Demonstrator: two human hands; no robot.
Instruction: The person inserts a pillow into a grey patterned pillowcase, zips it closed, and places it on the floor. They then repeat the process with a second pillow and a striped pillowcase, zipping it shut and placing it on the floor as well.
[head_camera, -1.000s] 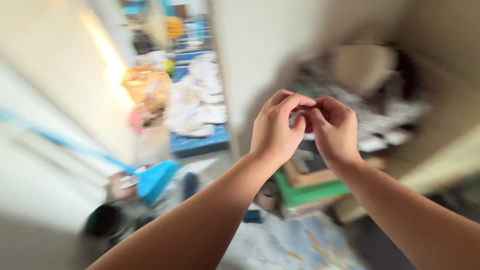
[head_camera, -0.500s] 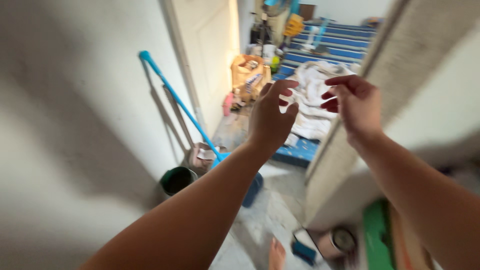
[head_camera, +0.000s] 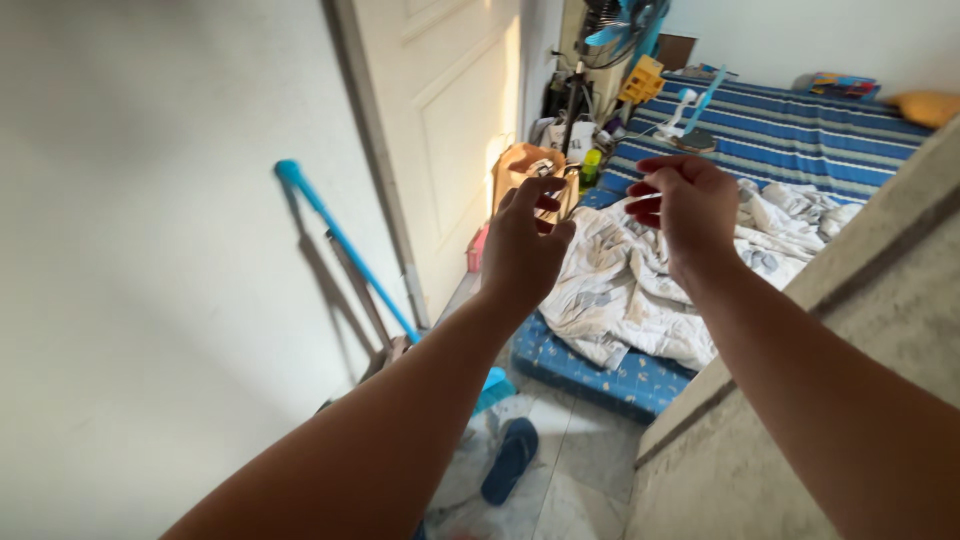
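Both my arms reach out in front of me at chest height. My left hand (head_camera: 522, 245) hangs in the air with its fingers curled and apart, and I see nothing in it. My right hand (head_camera: 690, 205) is a little to the right and higher, thumb and fingers pinched together. A thin pale strip (head_camera: 642, 198) seems to lie between those fingertips; it is too small to make out. The two hands do not touch. Behind them lies a rumpled white blanket (head_camera: 630, 285) on a mattress.
A blue-handled broom (head_camera: 335, 240) leans on the white wall at the left, beside a white door (head_camera: 450, 130). A blue striped mattress (head_camera: 800, 135) lies on the floor ahead, with a brown bag (head_camera: 520, 165) and a fan (head_camera: 610, 20) by it. A blue slipper (head_camera: 510, 460) lies on the tiles. A grey concrete ledge (head_camera: 800, 430) stands at the right.
The hands were pressed together a second ago and have come apart. The view has swung left and up, from a cluttered shelf to the doorway and the mattress.
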